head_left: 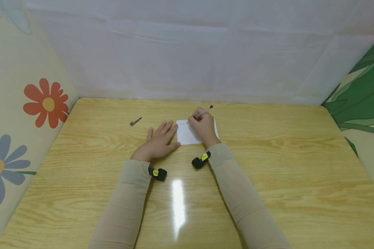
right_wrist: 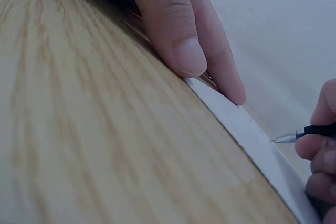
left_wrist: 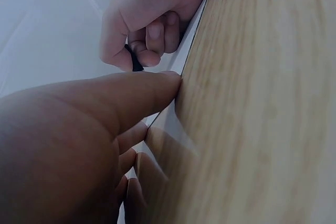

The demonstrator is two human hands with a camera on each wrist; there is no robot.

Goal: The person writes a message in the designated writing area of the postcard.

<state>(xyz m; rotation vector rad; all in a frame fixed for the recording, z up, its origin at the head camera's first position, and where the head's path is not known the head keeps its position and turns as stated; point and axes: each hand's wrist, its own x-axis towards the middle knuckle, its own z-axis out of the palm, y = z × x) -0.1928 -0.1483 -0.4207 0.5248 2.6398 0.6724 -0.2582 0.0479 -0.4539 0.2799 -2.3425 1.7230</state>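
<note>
A white sheet of paper (head_left: 187, 135) lies on the table, with a few small dark marks near its upper left. My right hand (head_left: 203, 126) pinches a pen (head_left: 208, 109) with a dark end over the paper; in the right wrist view the pen's tip (right_wrist: 283, 138) is at the sheet's surface. My left hand (head_left: 158, 142) lies flat with fingers spread, its thumb and index fingertip touching the paper's left edge. Beyond the left hand lies a pen cap (head_left: 135, 121), dark with a clear part. The right palm hides part of the sheet.
The wooden table (head_left: 283, 166) reaches to a white cloth backdrop (head_left: 180, 52) at the back. Flower-painted panels (head_left: 6, 103) stand on both sides. Each wrist wears a small black camera (head_left: 158, 173).
</note>
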